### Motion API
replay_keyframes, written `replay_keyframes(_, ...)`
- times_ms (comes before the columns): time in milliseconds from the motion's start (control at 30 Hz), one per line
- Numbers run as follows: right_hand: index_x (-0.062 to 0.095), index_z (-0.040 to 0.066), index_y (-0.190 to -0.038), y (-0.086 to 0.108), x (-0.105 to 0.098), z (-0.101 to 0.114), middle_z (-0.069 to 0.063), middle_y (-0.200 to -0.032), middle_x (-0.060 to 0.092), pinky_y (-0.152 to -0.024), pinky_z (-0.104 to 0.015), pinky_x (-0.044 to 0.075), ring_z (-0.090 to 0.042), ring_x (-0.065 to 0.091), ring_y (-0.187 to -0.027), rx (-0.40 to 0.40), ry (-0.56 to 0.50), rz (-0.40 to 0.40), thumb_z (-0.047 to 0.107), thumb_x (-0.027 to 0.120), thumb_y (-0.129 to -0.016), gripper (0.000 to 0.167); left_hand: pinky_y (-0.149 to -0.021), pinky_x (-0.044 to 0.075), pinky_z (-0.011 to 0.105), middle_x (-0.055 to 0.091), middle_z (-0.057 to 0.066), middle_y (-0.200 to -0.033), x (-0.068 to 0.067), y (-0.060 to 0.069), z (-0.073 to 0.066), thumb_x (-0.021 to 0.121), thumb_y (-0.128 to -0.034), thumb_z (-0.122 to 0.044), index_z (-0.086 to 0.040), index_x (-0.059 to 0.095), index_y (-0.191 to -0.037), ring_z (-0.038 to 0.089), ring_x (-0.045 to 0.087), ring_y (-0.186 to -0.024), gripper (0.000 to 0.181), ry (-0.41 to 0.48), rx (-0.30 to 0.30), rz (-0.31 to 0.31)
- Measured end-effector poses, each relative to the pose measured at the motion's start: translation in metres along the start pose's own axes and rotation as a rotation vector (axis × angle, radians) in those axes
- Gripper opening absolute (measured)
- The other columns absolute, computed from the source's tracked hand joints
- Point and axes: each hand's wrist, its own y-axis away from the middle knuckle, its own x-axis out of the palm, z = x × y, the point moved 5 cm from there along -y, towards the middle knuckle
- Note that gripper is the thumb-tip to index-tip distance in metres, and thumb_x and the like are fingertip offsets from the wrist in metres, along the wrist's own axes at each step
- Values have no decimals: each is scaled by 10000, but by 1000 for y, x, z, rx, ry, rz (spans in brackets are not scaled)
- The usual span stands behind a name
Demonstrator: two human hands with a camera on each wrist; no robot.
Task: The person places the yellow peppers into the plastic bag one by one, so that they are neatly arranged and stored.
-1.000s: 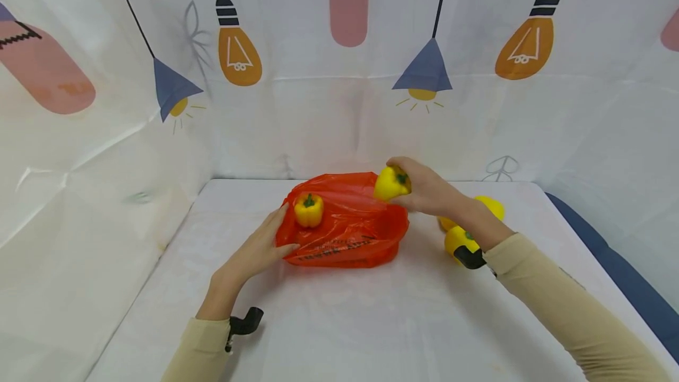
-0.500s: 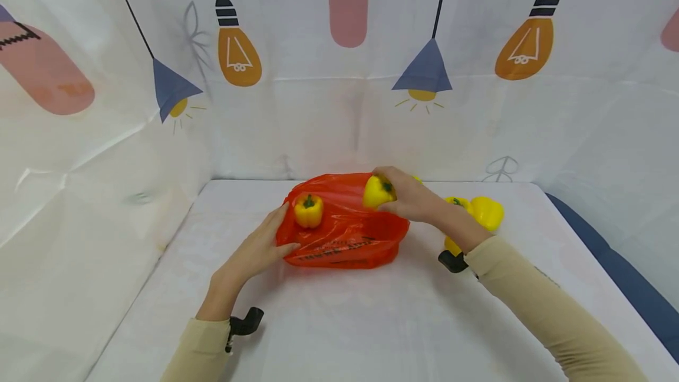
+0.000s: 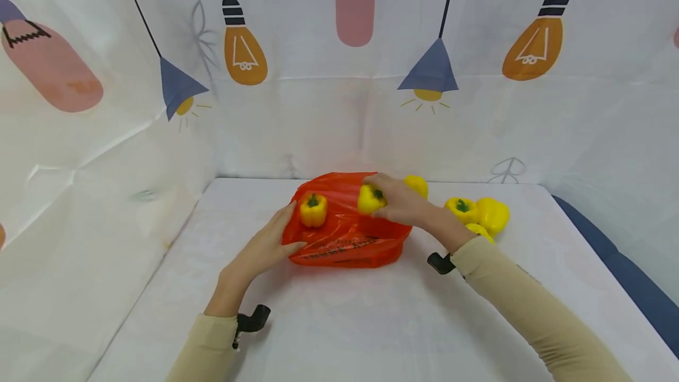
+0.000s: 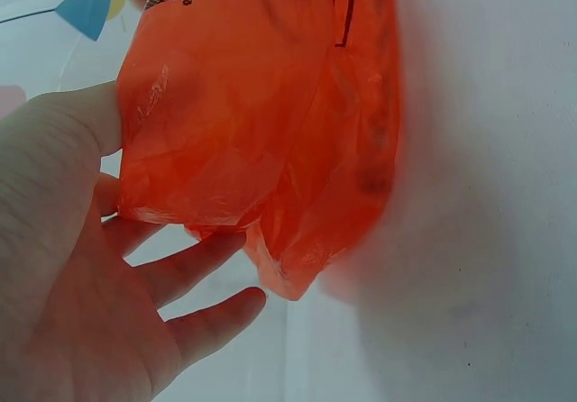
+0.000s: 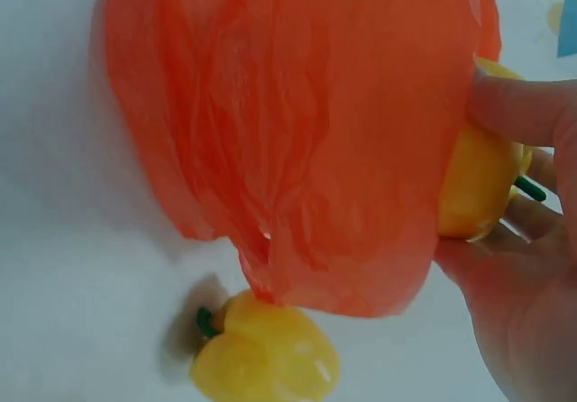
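Note:
A red-orange plastic bag [image 3: 339, 246] with dark print lies on the white table. One yellow bell pepper [image 3: 313, 212] with a green stem sits upright on its left part. My left hand [image 3: 263, 251] touches the bag's left end; in the left wrist view its fingers [image 4: 194, 334] are spread and fairly straight against the plastic. Over the bag's right part, my right hand [image 3: 401, 202] grips another yellow bell pepper [image 3: 369, 200]. In the right wrist view the bag's film hides part of this held pepper [image 5: 473, 190].
Right of the bag, several yellow bell peppers [image 3: 492, 217] lie grouped on the table [image 3: 339, 323]. Another pepper [image 3: 417, 185] shows behind my right hand. A pale curtain [image 3: 318, 122] with printed lamps hangs behind the table.
My right hand has moved left over the bag, carrying the pepper. The peppers behind its forearm are now more exposed. The left hand stays at the bag's left end.

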Motion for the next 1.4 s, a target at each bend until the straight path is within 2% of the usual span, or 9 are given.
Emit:
replay_keyframes(133,391,129,-1501,-1,6,0,-75,-1497,438,-1130,-505,426,-274,487,-1283,8,-23,30,167,753,-880,721,-1192,287,591,180,27,-1668,1,1,0,692,-915,-409,-237,96,-1613,302,241,-1523,934,2,-8,2)
replay_keyframes(400,347,162,-1530,-6,22,-7,-52,-1522,387,-1139,-502,417,-249,447,-1305,32,-56,70,168,715,-913,719,-1189,283,605,162,41,-1674,2,2,0,679,-920,-421,-244,79,-1614,322,231,-1525,934,10,-19,10)
replay_keyframes(700,406,149,-1501,-12,30,-2,-45,-1499,405,-1136,-479,422,-241,451,-1305,-26,-36,80,41,671,-881,683,-1182,291,610,123,42,-1685,3,1,0,670,-921,-444,-266,61,-1613,321,199,-1536,939,15,-39,22)
replay_keyframes(867,369,178,-1526,-15,33,3,-39,-1540,374,-1164,-492,393,-243,419,-1366,-22,-43,53,122,714,-903,714,-1173,307,611,125,27,-1684,4,1,1,671,-918,-450,-292,52,-1610,318,208,-1533,942,20,-47,28)
replay_keyframes(1133,382,154,-1510,-23,39,10,-27,-1501,445,-1160,-467,403,-213,443,-1345,6,-52,6,210,746,-890,721,-1186,289,605,149,30,-1677,3,1,0,676,-924,-412,-262,66,-1613,311,221,-1527,933,11,-46,27)
replay_keyframes(1400,374,201,-1519,-33,46,10,-6,-1538,422,-1167,-494,388,-217,420,-1388,59,-51,20,299,742,-891,734,-1181,289,614,176,34,-1669,3,0,2,682,-927,-377,-258,88,-1612,315,241,-1518,914,9,-30,9)
